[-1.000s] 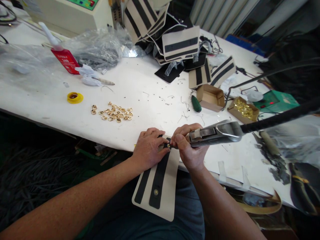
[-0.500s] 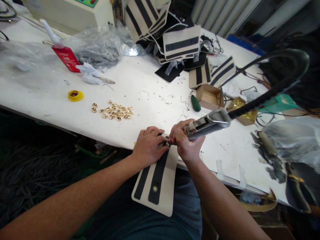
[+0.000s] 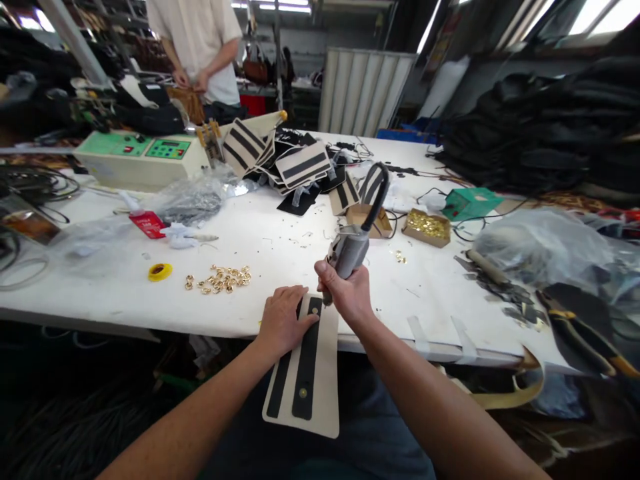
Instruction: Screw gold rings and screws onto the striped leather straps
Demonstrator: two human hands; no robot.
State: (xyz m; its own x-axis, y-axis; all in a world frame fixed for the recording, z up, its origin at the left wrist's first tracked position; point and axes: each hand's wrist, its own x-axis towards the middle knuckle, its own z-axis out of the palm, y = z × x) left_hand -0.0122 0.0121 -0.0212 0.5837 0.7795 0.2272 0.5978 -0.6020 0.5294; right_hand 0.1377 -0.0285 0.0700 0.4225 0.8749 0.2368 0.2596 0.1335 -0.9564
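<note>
At table edge (image 3: 200, 325), left hand (image 3: 284, 323) flat on beige black-striped panel (image 3: 326, 373); right hand (image 3: 351, 292) wrapped around grey power screwdriver (image 3: 354, 252). Panel corners rounded.

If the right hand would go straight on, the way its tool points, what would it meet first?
The grey tool in the right hand would likely meet the striped panel first, near its far round fitting; the depth here is unclear.

matt, smooth: panel (image 3: 327, 360) | dull, metal-looking: tool (image 3: 353, 255) | glossy gold metal: loops (image 3: 229, 289) | crinkled, clear plastic: bag (image 3: 555, 247)
</note>
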